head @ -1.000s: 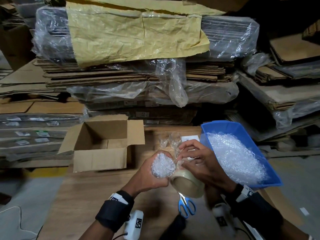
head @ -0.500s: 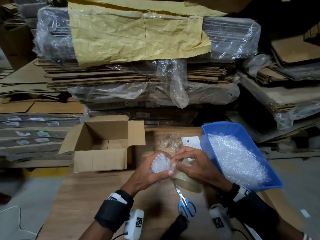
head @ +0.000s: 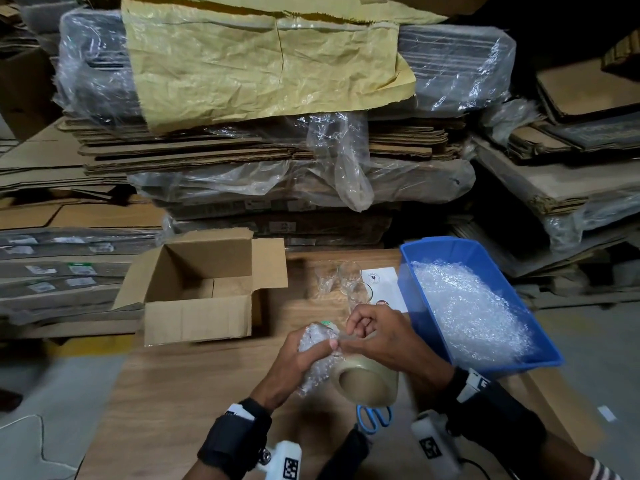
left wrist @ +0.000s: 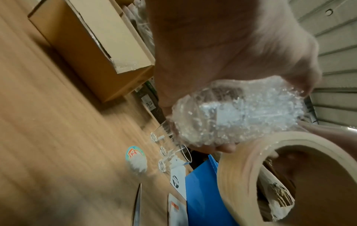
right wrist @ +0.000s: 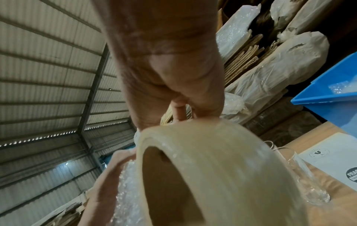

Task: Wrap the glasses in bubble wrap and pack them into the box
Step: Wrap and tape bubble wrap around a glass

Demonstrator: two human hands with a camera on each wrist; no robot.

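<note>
From the head view, the left hand (head: 294, 358) grips a bubble-wrapped glass bundle (head: 317, 344) above the wooden table (head: 180, 393), near the open brown cardboard box (head: 204, 289). The right hand (head: 384, 341) pinches at the bundle, a beige packing-tape roll (head: 365, 381) hanging beneath. In the left wrist view, three bare clear glasses (left wrist: 170, 154) stand beside the blue plastic bin (left wrist: 203, 191). In the right wrist view, fingers (right wrist: 199, 105) curl above the roll.
</note>
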